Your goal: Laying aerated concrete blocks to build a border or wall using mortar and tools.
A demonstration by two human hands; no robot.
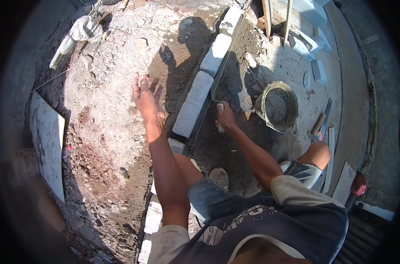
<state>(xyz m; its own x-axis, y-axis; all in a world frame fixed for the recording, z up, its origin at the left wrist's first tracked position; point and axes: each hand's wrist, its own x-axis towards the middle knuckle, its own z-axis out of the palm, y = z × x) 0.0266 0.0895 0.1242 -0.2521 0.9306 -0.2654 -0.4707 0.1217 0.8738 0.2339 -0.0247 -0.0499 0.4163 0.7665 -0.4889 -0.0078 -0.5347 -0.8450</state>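
My left hand (147, 99) is raised over the rubble-strewn ground, left of a row of white blocks, its fingers spread and nothing in them. On the other side of the row, my right hand (225, 116) is closed around the handle of a trowel (220, 127). Its bent metal shank shows by my knuckles, while the blade is hard to make out. Nearest to both hands is a long white block (193, 104), with another white block (215, 54) beyond it. A taut string (226, 61) runs along the row's right side.
Right of my right hand stands a bucket (263, 115) with grey mortar inside. Farther right lie a tool with a wooden handle (318, 123) and white block pieces (318, 71). A pale board (50, 141) leans at the left; a whitish sack (83, 31) lies far left.
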